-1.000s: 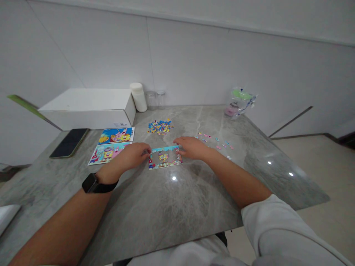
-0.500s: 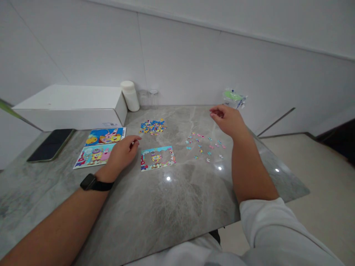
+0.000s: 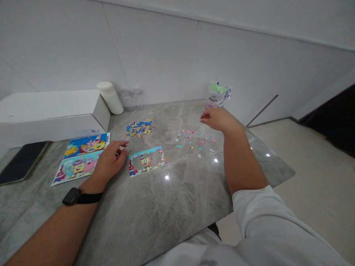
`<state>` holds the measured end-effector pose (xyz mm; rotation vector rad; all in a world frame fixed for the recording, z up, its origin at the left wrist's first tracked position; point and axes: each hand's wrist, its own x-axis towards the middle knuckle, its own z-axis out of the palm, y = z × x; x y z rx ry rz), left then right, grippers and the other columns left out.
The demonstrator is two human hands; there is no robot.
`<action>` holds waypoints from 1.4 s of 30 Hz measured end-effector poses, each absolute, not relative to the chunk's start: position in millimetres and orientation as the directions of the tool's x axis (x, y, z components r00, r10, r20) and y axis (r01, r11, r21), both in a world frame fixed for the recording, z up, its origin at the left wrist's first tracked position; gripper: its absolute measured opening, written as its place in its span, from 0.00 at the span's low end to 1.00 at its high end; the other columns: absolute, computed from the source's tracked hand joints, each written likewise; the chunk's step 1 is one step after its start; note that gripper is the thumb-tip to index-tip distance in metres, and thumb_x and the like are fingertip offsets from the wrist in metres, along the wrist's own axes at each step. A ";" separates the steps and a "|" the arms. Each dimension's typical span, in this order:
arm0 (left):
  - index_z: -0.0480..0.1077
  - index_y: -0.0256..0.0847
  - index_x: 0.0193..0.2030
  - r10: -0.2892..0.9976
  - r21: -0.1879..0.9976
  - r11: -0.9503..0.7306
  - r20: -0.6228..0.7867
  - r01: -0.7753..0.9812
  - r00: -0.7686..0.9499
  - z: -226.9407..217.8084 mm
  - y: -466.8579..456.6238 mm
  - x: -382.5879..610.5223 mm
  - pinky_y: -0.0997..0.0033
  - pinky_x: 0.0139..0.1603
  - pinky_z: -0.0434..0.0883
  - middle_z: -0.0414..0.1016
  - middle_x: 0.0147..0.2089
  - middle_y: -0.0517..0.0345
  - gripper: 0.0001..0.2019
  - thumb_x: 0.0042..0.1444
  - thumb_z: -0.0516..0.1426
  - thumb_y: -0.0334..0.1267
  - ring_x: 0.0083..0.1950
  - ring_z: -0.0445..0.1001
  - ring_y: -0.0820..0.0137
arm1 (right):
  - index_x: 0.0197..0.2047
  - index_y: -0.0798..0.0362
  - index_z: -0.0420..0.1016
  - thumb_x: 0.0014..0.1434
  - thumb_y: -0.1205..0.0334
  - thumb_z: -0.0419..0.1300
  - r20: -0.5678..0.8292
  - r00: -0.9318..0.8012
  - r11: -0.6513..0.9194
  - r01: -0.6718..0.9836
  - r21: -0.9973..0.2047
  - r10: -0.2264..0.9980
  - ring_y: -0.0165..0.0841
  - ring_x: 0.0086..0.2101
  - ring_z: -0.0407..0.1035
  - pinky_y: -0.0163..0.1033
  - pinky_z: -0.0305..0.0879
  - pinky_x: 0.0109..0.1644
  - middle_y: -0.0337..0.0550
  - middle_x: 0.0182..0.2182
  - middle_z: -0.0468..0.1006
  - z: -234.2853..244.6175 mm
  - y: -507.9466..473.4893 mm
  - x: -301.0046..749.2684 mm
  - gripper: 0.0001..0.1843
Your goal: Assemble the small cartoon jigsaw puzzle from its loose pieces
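Observation:
My left hand rests loosely curled, fingers and thumb apart, between the printed picture card and a partly assembled jigsaw puzzle. That puzzle has a joined border, a cartoon figure in its middle and gaps showing grey tabletop. To its right, several loose puzzle pieces lie spread out, mostly pink and light blue. My right hand is held just behind these pieces, thumb and fingers pinched together. Whatever may be between its fingertips is too small to tell.
A heap of blue and yellow puzzle pieces lies behind the puzzle. Farther back stand a white box, a white bottle and two clear glasses. A phone lies left; a plastic bag sits against the wall.
The view has swung to the right, so things on the table appear farther left. My right hand has come down closer to the loose pieces, its fingers drawn together. My left hand stays beside the puzzle.

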<state>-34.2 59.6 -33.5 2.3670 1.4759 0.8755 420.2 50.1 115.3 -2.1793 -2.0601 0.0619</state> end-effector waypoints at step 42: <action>0.72 0.42 0.60 0.853 0.518 -0.519 0.366 0.680 0.372 -30.8 51.2 -25.1 0.63 0.47 0.73 0.75 0.53 0.51 0.17 0.68 0.51 0.32 0.40 0.74 0.68 | 0.45 0.49 0.82 0.63 0.66 0.63 -0.160 -0.407 0.384 0.910 -0.158 0.899 0.35 0.40 0.77 0.36 0.66 0.43 0.43 0.41 0.86 49.6 66.9 331.2 0.08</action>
